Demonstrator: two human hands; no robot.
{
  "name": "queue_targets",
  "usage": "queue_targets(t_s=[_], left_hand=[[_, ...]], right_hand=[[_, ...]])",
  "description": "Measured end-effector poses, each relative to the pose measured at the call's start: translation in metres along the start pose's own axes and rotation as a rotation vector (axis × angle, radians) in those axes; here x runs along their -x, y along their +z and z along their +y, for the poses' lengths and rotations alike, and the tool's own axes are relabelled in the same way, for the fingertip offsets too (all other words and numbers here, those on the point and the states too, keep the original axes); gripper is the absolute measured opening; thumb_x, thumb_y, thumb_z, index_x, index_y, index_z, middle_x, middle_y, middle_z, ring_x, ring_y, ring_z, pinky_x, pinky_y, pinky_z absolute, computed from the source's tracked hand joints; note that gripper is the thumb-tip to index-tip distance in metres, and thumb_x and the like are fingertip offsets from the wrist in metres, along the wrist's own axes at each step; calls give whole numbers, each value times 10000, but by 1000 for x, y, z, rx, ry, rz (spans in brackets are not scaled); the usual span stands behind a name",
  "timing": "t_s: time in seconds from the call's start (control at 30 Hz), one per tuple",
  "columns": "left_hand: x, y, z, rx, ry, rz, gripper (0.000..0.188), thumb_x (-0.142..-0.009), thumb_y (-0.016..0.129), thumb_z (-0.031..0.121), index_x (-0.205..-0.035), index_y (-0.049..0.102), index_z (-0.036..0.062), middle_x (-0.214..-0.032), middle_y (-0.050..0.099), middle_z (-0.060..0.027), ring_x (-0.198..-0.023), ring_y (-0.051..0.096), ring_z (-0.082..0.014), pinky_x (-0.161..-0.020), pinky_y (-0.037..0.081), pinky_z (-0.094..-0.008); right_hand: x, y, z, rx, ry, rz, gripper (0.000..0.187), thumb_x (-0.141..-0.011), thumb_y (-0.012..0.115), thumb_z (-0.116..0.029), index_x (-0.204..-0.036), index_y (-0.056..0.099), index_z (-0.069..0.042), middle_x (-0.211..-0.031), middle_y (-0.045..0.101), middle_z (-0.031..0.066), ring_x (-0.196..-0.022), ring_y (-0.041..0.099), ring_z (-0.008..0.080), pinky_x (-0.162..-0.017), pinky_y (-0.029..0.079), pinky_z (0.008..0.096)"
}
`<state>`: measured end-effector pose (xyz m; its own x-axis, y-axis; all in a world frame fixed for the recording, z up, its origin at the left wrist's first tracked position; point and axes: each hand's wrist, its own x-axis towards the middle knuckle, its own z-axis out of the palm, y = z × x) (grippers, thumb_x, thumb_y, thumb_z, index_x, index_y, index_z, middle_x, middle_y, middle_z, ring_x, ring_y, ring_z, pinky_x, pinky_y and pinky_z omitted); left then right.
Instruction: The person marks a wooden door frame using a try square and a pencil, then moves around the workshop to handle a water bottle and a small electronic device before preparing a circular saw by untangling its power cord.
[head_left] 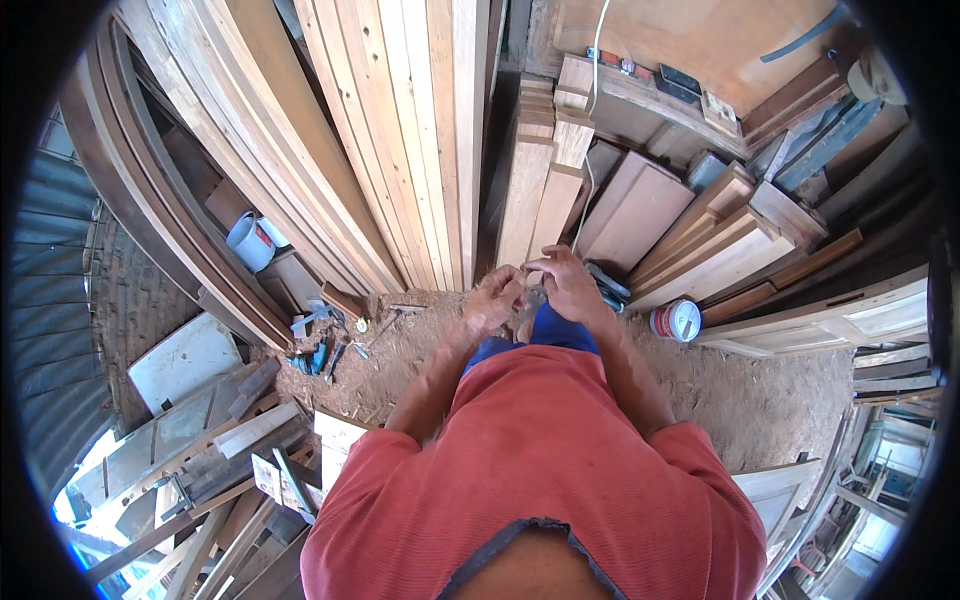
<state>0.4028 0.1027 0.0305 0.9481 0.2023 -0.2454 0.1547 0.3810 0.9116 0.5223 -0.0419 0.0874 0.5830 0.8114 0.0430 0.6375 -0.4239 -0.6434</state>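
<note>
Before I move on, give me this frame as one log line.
Left hand: fingers curled, contents unclear | right hand: close beside it, fingers bent, contents unclear | ahead: light wooden boards | at right: red-and-white tub

Can't tell if L hand point(494, 300) or R hand point(565, 284) holds anything, too sm. Shorts point(566, 334) mostly hid. by shirt point(560, 430), itself cut off at near edge. Planks' point(400, 120) far ends cut off.

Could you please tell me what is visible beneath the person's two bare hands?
Below the bare left hand and bare right hand, bright blue cloth legwear and brown, debris-strewn floor show; whatever lies directly under both hands is covered.
</note>
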Motion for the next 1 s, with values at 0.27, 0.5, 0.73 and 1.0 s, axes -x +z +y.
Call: queue_targets(t_s=[0.27,0.5,0.73,1.0], left_hand=[[-15,-4,27,-132,-10,12,172,-1000,508,197,-900,535,60,-769,532,-4,-730,527,-104,-693,450,-276],[-33,18,42,-463,-130,-129,142,-976,533,185,-915,540,57,-770,529,-8,-727,519,-109,-655,441,-278],[-37,9,63,-590,16,61,326,-993,519,335,-838,575,53,-697,531,-19,-680,517,-122,-647,451,-285],[-18,-60,65,-152,73,557,197,-953,587,209,-968,650,23,-897,687,-63,-870,618,-116,-815,489,-283]], right_hand=[[-28,18,16,-243,73,-61,491,-779,503,80,-1181,676,-144,-1323,495,227,-1226,515,384,-1021,442,413],[-64,4,46,-706,306,-194,657,-853,449,14,-1489,399,-140,-1438,464,193,-1175,544,269,-1022,427,353],[-112,-62,61,-1685,374,-288,439,-954,566,-109,-1372,502,10,-1229,624,124,-915,612,149,-808,509,305],[-166,-79,76,-1426,460,-63,208,-898,711,-239,-841,634,-54,-610,501,-30,-492,442,78,-583,505,290]])
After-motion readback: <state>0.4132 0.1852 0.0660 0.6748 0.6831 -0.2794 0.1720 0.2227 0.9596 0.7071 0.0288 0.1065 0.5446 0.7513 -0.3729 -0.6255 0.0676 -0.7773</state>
